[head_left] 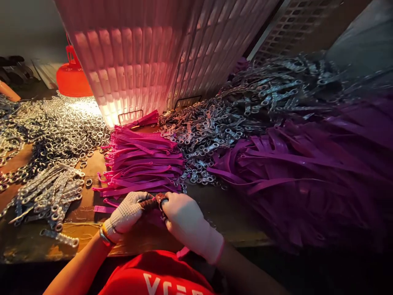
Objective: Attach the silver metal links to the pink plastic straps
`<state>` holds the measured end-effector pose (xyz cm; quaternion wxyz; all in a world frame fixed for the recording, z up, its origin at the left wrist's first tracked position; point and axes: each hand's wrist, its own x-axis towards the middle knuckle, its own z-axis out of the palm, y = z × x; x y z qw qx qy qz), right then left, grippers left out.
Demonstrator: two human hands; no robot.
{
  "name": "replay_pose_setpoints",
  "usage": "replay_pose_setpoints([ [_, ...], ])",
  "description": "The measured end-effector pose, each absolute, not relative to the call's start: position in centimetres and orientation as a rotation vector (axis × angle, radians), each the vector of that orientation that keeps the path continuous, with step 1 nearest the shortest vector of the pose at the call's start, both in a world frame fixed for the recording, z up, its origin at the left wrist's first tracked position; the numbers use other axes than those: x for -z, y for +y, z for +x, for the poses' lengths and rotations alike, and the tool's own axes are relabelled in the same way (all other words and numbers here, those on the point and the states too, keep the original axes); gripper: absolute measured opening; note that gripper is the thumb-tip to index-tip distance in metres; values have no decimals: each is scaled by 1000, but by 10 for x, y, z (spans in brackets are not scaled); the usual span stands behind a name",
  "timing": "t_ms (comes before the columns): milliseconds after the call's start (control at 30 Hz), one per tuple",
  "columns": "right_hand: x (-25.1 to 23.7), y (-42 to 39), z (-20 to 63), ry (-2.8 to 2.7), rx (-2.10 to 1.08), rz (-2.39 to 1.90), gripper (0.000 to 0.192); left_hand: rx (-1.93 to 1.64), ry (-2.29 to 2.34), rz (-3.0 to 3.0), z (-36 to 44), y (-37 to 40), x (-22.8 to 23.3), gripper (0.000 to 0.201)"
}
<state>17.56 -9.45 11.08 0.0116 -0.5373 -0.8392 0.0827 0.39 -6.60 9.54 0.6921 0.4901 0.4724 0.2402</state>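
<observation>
Pinching a thin magenta plastic strap between gloved fingers of left hand and right hand, fingertips pressed together, stacked magenta straps just beyond, wooden table beneath.

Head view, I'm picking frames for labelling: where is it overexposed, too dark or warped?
Head view: the red lamp blows out the metal rings below it and the ribbed white panel; the right side sinks into shadow, dulling the purple straps; the gloved left hand and right hand are dim but readable; the edges bow from wide-angle distortion.
</observation>
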Motion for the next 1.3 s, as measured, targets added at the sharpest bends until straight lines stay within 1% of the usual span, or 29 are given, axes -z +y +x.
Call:
replay_pose_setpoints([
  [133, -100, -92, 179, -2602, -153, -1649, 17, -552, 973, 1142, 5, -62, -94, 39],
  [267, -94, -86, 183, -2512, -322, -1668, 19, -568, 982, 1386, 5, -59, -85, 25],
  [367, -94, -82, 181, -2457, -320, -1798, 21, -589, 972, 1540, 6, -55, -75, 16],
  [433, -98, -79, 179, -2466, -289, -1872, 22, -516, 966, 1495, 7, -51, -69, 18],
  [500, -104, -76, 179, -2498, -322, -1878, 25, -447, 970, 1383, 7, -48, -65, 24],
  [633, -115, -66, 187, -2635, -527, -1825, 27, -450, 1005, 1274, 8, -45, -63, 35],
  [700, -117, -60, 190, -2672, -622, -1883, 26, -403, 1026, 1309, 8, -44, -62, 35],
  [767, -117, -57, 192, -2706, -632, -1908, 26, -364, 1043, 1367, 9, -42, -61, 30],
  [900, -111, -58, 192, -2874, -578, -1777, 20, -376, 969, 1360, 12, -42, -57, 25],
  [967, -110, -61, 191, -2953, -560, -1689, 21, -385, 923, 1301, 13, -42, -57, 25],
  [1067, -111, -62, 195, -3023, -551, -1569, 23, -319, 890, 1315, 15, -34, -66, 22],
  [1167, -119, -52, 207, -2989, -515, -1637, 23, -301, 878, 1425, 16, -7, -90, 17],
  [1233, -126, -40, 220, -2912, -449, -1771, 21, -520, 942, 1487, 17, 20, -114, 12],
  [1300, -133, -27, 233, -2849, -404, -1850, 19, -843, 994, 1483, 16, 47, -140, 10],
])
